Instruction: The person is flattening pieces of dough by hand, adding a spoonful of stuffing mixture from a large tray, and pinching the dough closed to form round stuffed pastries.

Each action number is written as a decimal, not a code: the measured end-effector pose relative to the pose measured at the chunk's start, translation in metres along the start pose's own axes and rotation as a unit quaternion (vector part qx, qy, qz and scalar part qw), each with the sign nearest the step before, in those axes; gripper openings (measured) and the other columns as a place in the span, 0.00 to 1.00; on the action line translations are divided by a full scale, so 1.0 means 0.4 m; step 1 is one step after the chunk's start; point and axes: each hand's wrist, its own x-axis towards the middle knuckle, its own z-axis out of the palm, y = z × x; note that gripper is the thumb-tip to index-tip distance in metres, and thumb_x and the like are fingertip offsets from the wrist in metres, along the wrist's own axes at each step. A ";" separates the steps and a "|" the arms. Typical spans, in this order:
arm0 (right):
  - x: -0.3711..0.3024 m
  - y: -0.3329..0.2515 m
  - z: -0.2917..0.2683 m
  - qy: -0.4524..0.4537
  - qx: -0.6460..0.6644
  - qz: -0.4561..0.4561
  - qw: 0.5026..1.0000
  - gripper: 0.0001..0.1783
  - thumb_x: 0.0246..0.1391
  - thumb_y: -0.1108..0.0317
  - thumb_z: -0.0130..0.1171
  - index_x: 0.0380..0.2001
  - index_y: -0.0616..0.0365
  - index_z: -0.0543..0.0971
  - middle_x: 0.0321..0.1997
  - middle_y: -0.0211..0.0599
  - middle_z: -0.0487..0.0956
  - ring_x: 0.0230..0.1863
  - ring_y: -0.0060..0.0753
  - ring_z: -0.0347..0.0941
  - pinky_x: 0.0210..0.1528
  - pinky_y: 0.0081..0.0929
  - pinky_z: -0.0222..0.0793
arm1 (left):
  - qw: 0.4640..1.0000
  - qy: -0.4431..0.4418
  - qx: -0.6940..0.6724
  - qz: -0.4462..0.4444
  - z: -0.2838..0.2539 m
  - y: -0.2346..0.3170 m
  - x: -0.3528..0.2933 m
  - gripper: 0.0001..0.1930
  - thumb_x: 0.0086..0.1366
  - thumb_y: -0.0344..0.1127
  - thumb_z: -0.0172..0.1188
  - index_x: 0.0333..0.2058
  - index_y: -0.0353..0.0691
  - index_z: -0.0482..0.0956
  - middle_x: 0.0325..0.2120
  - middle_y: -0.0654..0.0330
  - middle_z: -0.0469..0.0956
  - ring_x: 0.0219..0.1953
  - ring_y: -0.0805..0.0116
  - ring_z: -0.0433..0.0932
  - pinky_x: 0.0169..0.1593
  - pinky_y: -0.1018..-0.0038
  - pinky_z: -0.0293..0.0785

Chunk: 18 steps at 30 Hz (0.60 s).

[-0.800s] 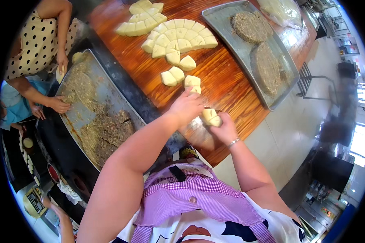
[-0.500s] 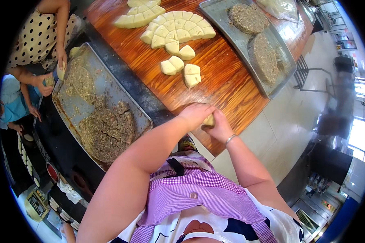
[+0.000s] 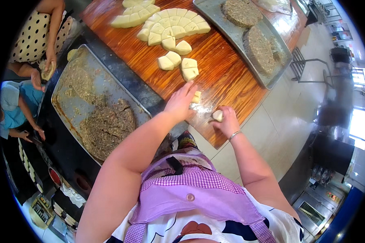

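At the near corner of the wooden table, my right hand (image 3: 228, 121) is closed around a small piece of pale dough (image 3: 217, 116), with fingers and thumb curled at its sides. My left hand (image 3: 180, 100) reaches over the tabletop, its fingers stretched out beside another dough piece (image 3: 196, 97), which it partly covers. Just beyond my left fingertips lie a joined pair of dough pieces (image 3: 189, 69) and a second small clump (image 3: 169, 60). Farther off, a fan of cut dough wedges (image 3: 174, 24) rests on the wood.
Left of the table, a metal tray (image 3: 109, 79) holds crumbly brown filling (image 3: 109, 125). A second tray (image 3: 267, 83) at the far right bears two filling slabs (image 3: 258, 50). Co-workers' hands (image 3: 49, 71) handle a piece beyond the left tray. A metal cart (image 3: 312, 67) stands on the floor.
My hands, together around one dough piece before, have come apart. The left moved up the table to a dough piece; the right keeps a piece near the corner. The view shifted slightly.
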 end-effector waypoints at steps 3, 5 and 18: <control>-0.021 0.053 0.000 0.024 0.030 0.001 0.999 0.31 0.51 0.52 0.68 0.52 0.62 0.76 0.50 0.49 0.75 0.54 0.51 0.71 0.59 0.37 0.68 | 0.994 0.059 -0.087 0.002 -0.020 -0.004 -0.081 0.33 0.56 0.30 0.67 0.60 0.37 0.66 0.63 0.49 0.59 0.64 0.48 0.62 0.64 0.61 0.64; -0.013 0.111 0.016 0.097 0.111 0.150 0.978 0.31 0.56 0.49 0.63 0.53 0.64 0.75 0.53 0.50 0.74 0.55 0.52 0.70 0.59 0.37 0.68 | 0.989 0.105 -0.104 0.009 -0.015 -0.032 -0.158 0.29 0.57 0.27 0.65 0.58 0.36 0.68 0.61 0.47 0.61 0.63 0.46 0.63 0.64 0.61 0.65; 0.021 0.080 0.038 -0.095 0.257 0.185 0.944 0.31 0.52 0.67 0.69 0.59 0.55 0.71 0.54 0.43 0.73 0.51 0.39 0.73 0.55 0.33 0.71 | 0.967 0.143 -0.199 -0.072 -0.026 -0.095 -0.372 0.19 0.59 0.19 0.57 0.50 0.35 0.73 0.53 0.51 0.69 0.45 0.57 0.78 0.49 0.68 0.76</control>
